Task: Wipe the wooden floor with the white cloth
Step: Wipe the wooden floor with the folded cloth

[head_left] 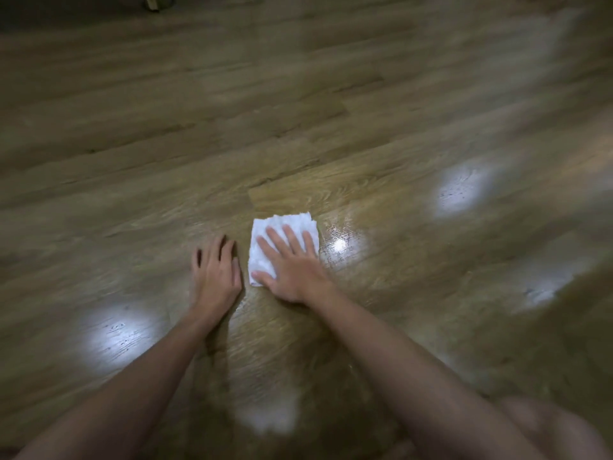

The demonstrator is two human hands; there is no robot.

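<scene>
A folded white cloth (285,227) lies flat on the wooden floor (298,134) near the middle of the view. My right hand (292,265) presses on the cloth with straight, spread fingers and covers its lower right part. My left hand (217,272) rests flat on the bare floor just left of the cloth, fingers straight, not touching it. A wet, glossy streak (341,245) shines on the planks right of the cloth.
Bright light reflections sit on the floor at the lower left (116,330), the right (461,190) and the far right (544,290). A small dark object (157,1) stands at the top edge. My knee (557,429) shows at the bottom right corner.
</scene>
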